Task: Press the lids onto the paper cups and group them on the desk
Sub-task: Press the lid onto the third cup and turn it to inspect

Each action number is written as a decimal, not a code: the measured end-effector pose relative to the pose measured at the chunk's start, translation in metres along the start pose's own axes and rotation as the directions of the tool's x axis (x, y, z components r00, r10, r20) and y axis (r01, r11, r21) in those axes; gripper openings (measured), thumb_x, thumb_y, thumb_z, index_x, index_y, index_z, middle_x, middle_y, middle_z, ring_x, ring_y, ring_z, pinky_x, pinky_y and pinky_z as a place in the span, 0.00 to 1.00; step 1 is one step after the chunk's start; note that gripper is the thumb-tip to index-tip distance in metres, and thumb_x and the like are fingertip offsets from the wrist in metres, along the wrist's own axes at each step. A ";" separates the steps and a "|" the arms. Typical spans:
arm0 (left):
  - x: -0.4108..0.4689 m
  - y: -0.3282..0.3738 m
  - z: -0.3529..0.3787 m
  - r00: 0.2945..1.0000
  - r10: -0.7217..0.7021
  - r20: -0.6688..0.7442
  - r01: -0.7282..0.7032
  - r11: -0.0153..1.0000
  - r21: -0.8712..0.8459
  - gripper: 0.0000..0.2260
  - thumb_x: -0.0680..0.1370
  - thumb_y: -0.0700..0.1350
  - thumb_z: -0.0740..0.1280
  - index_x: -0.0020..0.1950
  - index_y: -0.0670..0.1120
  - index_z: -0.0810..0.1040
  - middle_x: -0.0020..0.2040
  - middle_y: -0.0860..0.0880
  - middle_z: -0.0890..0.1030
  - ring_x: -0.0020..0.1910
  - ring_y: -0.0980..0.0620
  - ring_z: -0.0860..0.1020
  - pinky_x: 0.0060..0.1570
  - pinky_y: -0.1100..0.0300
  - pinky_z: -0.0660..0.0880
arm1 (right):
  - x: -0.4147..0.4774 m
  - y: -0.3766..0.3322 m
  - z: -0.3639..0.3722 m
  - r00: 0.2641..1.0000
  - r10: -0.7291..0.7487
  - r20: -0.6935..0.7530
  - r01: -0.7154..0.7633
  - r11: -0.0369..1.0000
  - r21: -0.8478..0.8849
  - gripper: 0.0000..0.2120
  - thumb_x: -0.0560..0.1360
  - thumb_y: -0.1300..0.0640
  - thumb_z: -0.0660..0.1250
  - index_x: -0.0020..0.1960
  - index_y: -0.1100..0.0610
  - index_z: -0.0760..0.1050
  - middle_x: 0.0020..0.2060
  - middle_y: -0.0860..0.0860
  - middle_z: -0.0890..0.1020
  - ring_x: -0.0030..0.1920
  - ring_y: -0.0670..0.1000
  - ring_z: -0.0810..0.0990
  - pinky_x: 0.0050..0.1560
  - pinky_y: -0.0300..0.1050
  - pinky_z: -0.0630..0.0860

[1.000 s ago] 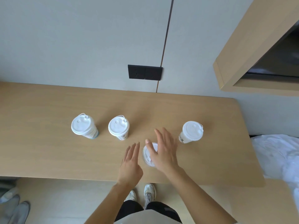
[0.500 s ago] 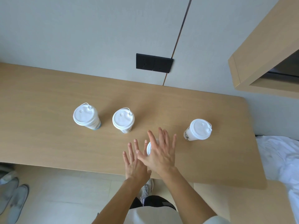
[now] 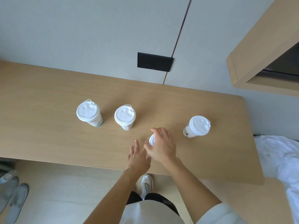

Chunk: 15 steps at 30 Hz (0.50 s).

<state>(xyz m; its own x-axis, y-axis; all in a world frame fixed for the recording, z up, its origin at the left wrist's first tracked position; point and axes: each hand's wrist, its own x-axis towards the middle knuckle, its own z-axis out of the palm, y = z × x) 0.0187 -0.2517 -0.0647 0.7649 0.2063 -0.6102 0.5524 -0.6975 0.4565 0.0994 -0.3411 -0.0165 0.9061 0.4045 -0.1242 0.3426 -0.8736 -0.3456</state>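
Observation:
Three lidded paper cups stand in full view on the wooden desk (image 3: 48, 135): one at the left (image 3: 88, 112), one just right of it (image 3: 124, 116), and one apart at the right (image 3: 197, 126). A fourth lidded cup (image 3: 151, 140) stands near the front edge, mostly hidden under my right hand (image 3: 161, 145), whose fingers curl over its white lid and grip it. My left hand (image 3: 138, 156) hovers beside that cup on its left, fingers spread, holding nothing.
A black socket panel (image 3: 155, 61) sits on the wall behind the desk. A wooden shelf unit (image 3: 262, 50) juts out at the upper right. White bedding (image 3: 279, 159) lies to the right of the desk. Slippers (image 3: 13, 196) rest on the floor at the lower left.
My right hand went from flat, spread fingers over the lid to fingers curled around it. My left hand slid back a little to the left of the cup. The view shifted slightly.

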 end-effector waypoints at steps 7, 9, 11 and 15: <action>-0.042 0.000 -0.048 0.996 -0.079 0.035 0.079 0.681 -0.728 0.18 0.84 0.57 0.61 0.74 0.60 0.74 0.66 0.49 0.80 0.52 0.43 0.86 0.51 0.52 0.83 | -0.021 0.027 -0.046 0.884 0.361 0.296 -0.451 0.498 0.740 0.21 0.66 0.43 0.73 0.58 0.45 0.83 0.57 0.47 0.85 0.62 0.49 0.82 0.56 0.47 0.79; -0.061 -0.007 -0.066 0.994 -0.069 0.084 0.108 0.570 -0.815 0.13 0.83 0.59 0.64 0.63 0.57 0.82 0.59 0.50 0.83 0.40 0.41 0.88 0.39 0.53 0.85 | -0.033 0.025 -0.059 0.874 0.347 0.341 -0.463 0.377 0.802 0.18 0.65 0.45 0.74 0.55 0.46 0.85 0.55 0.51 0.87 0.58 0.47 0.84 0.50 0.44 0.77; -0.079 -0.016 -0.082 0.997 -0.041 0.063 0.075 0.538 -0.840 0.14 0.81 0.60 0.67 0.54 0.54 0.87 0.53 0.48 0.87 0.37 0.41 0.87 0.37 0.55 0.84 | -0.045 0.021 -0.066 0.880 0.325 0.347 -0.442 0.294 0.847 0.18 0.66 0.47 0.74 0.55 0.47 0.86 0.55 0.50 0.87 0.61 0.51 0.84 0.58 0.48 0.78; -0.108 -0.028 -0.104 0.999 -0.016 -0.028 -0.015 0.521 -0.853 0.12 0.79 0.58 0.71 0.51 0.51 0.88 0.49 0.48 0.89 0.35 0.42 0.86 0.38 0.56 0.83 | -0.068 -0.004 -0.072 0.907 0.267 0.326 -0.394 0.261 0.881 0.22 0.67 0.47 0.73 0.60 0.51 0.84 0.57 0.48 0.86 0.69 0.56 0.80 0.75 0.58 0.70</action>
<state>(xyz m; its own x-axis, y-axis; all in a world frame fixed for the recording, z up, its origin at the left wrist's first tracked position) -0.0449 -0.1829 0.0560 0.7648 0.2368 -0.5992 0.5590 0.2186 0.7998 0.0547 -0.3848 0.0600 0.8319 0.2221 -0.5085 -0.4863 -0.1495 -0.8609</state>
